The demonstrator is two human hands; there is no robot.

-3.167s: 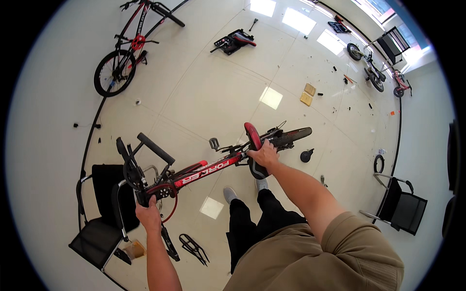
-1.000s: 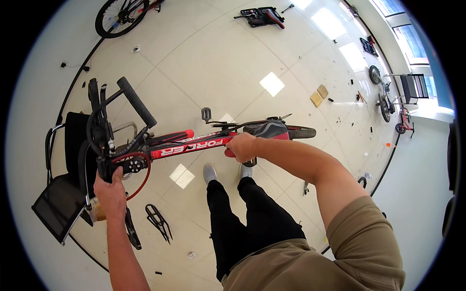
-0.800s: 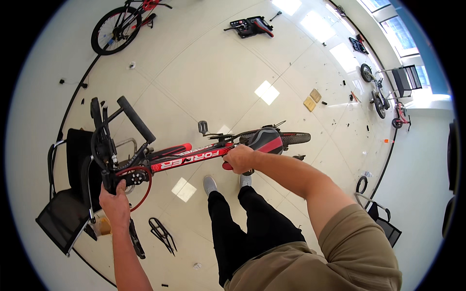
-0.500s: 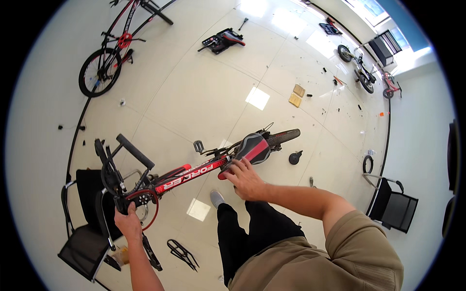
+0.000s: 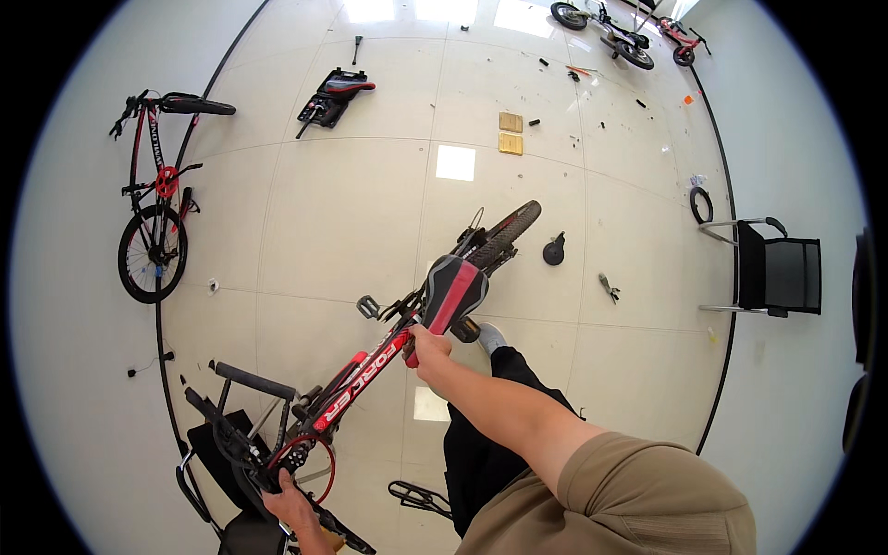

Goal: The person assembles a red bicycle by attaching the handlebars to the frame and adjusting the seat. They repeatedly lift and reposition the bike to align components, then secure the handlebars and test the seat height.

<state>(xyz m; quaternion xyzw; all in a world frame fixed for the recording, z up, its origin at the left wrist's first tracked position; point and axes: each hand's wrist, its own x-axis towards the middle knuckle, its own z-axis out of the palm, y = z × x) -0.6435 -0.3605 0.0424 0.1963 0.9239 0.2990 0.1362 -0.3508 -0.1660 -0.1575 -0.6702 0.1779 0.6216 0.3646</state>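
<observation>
A red bicycle [image 5: 370, 375] with white lettering slants across the space before me, its handlebar end at the lower left and its rear wheel [image 5: 509, 233] pointing away to the right. My right hand [image 5: 427, 353] is closed on the nose of its black, grey and red saddle [image 5: 456, 294]. At the front end, my left hand [image 5: 292, 504] grips the bike close to the handlebar [image 5: 254, 379], beside a curved red cable [image 5: 331, 453]. Its fingers are partly hidden by the bike. One pedal [image 5: 368, 306] sticks out to the left of the frame.
A black chair [image 5: 252, 535] stands under the handlebar end. Near my foot lies a black rack-like frame [image 5: 418, 498]. Another bicycle [image 5: 155, 185] leans at the left wall. An open tool case [image 5: 324, 109], yellow boxes [image 5: 511, 143], and a black round part [image 5: 554, 250] lie on the floor.
The bicycle has swung, its rear wheel now angled farther from me. My right hand has closed more firmly around the saddle nose. My left hand stays at the handlebar end; the view has turned.
</observation>
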